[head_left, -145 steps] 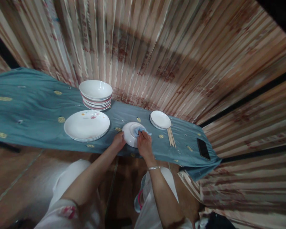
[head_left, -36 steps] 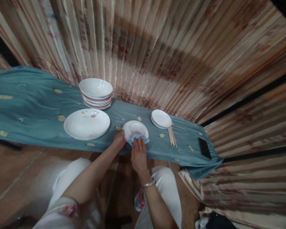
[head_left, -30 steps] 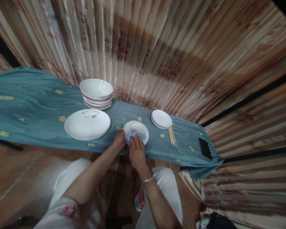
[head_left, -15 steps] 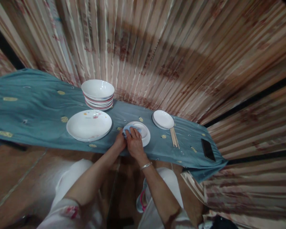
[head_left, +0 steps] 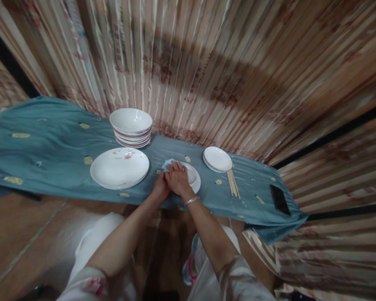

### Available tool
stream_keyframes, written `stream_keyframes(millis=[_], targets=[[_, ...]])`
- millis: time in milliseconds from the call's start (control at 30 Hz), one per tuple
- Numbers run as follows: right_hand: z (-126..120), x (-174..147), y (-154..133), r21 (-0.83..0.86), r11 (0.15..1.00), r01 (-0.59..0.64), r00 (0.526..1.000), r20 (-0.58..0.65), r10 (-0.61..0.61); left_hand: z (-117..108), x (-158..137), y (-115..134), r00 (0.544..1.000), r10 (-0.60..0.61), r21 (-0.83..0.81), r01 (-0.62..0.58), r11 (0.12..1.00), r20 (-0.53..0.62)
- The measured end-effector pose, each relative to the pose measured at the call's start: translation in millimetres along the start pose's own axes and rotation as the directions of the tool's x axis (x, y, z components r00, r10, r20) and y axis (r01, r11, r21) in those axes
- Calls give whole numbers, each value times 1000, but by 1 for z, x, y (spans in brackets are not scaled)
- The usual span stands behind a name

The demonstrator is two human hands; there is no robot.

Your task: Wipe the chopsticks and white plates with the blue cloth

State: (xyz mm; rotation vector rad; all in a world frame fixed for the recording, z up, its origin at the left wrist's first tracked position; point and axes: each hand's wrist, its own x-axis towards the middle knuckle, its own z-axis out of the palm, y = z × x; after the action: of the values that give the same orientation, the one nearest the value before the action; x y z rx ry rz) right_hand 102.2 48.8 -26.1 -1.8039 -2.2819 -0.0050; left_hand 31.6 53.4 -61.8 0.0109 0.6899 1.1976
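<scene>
A small white plate (head_left: pixel 194 179) lies on the cloth-covered table in front of me, partly hidden by my hands. My right hand (head_left: pixel 177 176), with a silver bangle at the wrist, presses a light blue cloth (head_left: pixel 168 163) against the plate's left side. Close beside it, my left hand (head_left: pixel 161 186) has its fingers curled at the plate's near left rim; they are partly covered by the right hand. Left of the hands lie large oval plates (head_left: pixel 119 167) with a floral print, stacked. To the right is a stack of small white plates (head_left: pixel 218 159).
Behind the oval plates stands a stack of white bowls (head_left: pixel 130 121) with red bands. Several wooden chopsticks (head_left: pixel 233 184) lie by the small plates, and a black phone (head_left: pixel 280 200) rests at the right end. A pleated curtain (head_left: pixel 188 75) hangs behind the table (head_left: pixel 59 154).
My right hand has shifted over the plate with the cloth, now covering more of its near left part. The whole view has moved slightly; the other dishes stay in place.
</scene>
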Motion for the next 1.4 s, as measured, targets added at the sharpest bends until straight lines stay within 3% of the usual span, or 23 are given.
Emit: stream_keyframes(millis=[367, 767, 1133, 1400], targets=[[-2, 21, 21, 23, 994, -111, 993, 40, 110, 0, 3, -1, 1000, 24, 4, -24, 1000, 20], [11, 22, 57, 104, 958, -268, 963, -15, 271, 4, 0, 0, 997, 47, 22, -46, 999, -64], [35, -8, 99, 149, 940, -306, 932, -153, 328, 9, -8, 4, 992, 33, 27, -30, 999, -119], [50, -44, 94, 212, 905, -369, 871, -262, 417, 11, -11, 4, 992, 49, 24, -46, 999, -113]])
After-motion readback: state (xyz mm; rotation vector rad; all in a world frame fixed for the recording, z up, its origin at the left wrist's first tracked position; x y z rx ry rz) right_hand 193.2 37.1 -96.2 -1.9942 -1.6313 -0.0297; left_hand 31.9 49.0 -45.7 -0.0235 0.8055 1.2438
